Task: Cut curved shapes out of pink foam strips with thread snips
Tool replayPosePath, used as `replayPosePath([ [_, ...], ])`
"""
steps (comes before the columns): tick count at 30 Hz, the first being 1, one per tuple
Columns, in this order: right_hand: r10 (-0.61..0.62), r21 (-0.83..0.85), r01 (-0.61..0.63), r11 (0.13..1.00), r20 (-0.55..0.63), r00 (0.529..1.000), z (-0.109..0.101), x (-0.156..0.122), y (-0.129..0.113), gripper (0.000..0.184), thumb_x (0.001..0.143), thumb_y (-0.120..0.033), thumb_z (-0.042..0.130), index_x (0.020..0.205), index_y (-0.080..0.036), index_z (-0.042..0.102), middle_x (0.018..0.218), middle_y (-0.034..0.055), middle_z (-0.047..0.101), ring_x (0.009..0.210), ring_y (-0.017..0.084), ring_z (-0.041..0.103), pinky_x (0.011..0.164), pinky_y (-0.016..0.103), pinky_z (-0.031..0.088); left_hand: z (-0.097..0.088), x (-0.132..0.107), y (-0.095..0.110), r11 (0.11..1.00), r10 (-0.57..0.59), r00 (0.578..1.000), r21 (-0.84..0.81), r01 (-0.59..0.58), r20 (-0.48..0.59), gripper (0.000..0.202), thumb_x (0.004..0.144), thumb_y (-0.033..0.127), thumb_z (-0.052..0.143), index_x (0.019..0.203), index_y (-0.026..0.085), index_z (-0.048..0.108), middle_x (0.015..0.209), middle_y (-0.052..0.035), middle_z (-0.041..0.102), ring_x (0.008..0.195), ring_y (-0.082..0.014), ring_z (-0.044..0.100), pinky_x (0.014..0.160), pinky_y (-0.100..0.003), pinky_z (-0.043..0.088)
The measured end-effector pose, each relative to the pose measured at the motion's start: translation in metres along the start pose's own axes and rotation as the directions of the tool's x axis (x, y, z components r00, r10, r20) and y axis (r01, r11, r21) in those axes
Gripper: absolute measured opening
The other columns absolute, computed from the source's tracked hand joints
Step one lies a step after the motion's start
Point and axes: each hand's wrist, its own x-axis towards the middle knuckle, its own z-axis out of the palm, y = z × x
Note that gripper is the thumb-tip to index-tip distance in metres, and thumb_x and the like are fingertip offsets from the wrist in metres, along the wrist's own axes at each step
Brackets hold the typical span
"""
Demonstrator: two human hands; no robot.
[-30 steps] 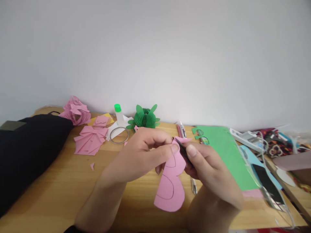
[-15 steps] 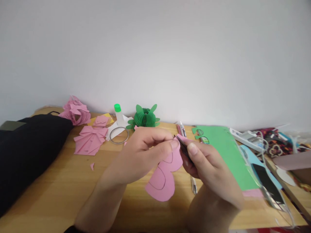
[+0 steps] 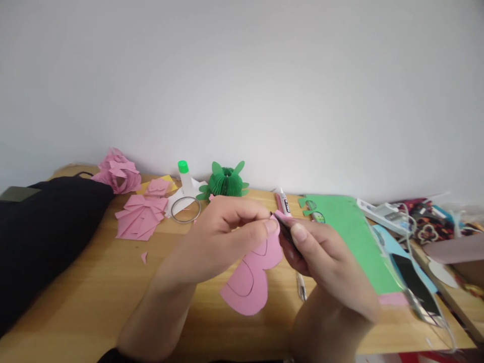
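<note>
Head: scallop-edged pink paper (image 3: pixel 254 278) well apart from phone (image 3: pixel 414 283)

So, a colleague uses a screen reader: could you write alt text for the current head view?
A person's left hand pinches a scalloped pink paper cutout while the right hand holds what look like dark scissors at its top edge, above a wooden table. Behind sit a green-capped glue stick and a pleated green paper ball.
</note>
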Motion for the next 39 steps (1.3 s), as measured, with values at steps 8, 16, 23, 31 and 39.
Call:
replayPosePath([
  [8, -0.011, -0.009, 0.011, 1.0, 0.013, 1.0, 0.0, 0.001, 0.0, 0.048, 0.101, -0.049, 0.043, 0.063, -0.021, 0.042, 0.053, -0.0059, 0.034, 0.045, 0.008, 0.025, 0.04, 0.024, 0.021, 0.0, 0.001, 0.002, 0.999, -0.018, 1.0, -0.03, 0.018, 0.006, 0.035, 0.083, 0.014, 0.05, 0.052, 0.018, 0.035, 0.052, 0.0064, 0.031, 0.049, -0.0058, 0.032, 0.043, -0.02, 0.024],
  [16, -0.031, 0.04, 0.031, 0.999, -0.008, 0.999, 0.001, 0.0, 0.002, 0.044, 0.101, -0.045, 0.046, 0.065, -0.02, 0.044, 0.054, -0.0064, 0.034, 0.045, 0.008, 0.025, 0.039, 0.024, 0.021, 0.002, 0.001, 0.001, 0.999, 0.025, 0.999, -0.02, -0.026, -0.029, 0.034, 0.083, 0.012, 0.05, 0.051, 0.017, 0.039, 0.051, 0.0067, 0.035, 0.049, -0.0057, 0.033, 0.046, -0.02, 0.027],
  [23, -0.042, 0.007, 0.042, 0.999, -0.006, 0.999, 0.001, 0.0, 0.002, 0.042, 0.101, -0.045, 0.046, 0.067, -0.021, 0.048, 0.055, -0.0066, 0.031, 0.046, 0.009, 0.025, 0.039, 0.024, 0.021, 0.001, 0.001, 0.0, 0.999, 0.038, 0.999, -0.014, -0.038, -0.011, 0.035, 0.084, 0.012, 0.051, 0.051, 0.017, 0.043, 0.05, 0.0064, 0.04, 0.047, -0.0057, 0.036, 0.044, -0.02, 0.028],
  [31, -0.02, -0.011, 0.019, 1.0, -0.104, 0.994, -0.006, -0.002, -0.004, 0.052, 0.098, -0.055, 0.045, 0.059, -0.021, 0.041, 0.05, -0.0062, 0.032, 0.043, 0.008, 0.025, 0.038, 0.024, 0.02, -0.002, -0.001, -0.008, 0.997, 0.075, 0.997, -0.026, -0.075, -0.011, 0.029, 0.087, 0.011, 0.055, 0.06, 0.019, 0.064, 0.055, 0.0062, 0.058, 0.05, -0.0047, 0.048, 0.049, -0.015, 0.039],
  [39, -0.05, 0.103, 0.121, 0.987, -0.524, 0.85, -0.008, -0.01, -0.008, 0.051, 0.098, -0.059, 0.039, 0.067, -0.021, 0.053, 0.047, -0.0069, 0.029, 0.037, 0.009, 0.017, 0.033, 0.025, 0.011, 0.001, -0.004, -0.01, 0.971, 0.231, 0.944, 0.122, -0.207, -0.235, 0.025, 0.09, 0.014, 0.06, 0.066, 0.019, 0.068, 0.052, 0.0049, 0.062, 0.05, -0.0067, 0.055, 0.051, -0.017, 0.046],
])
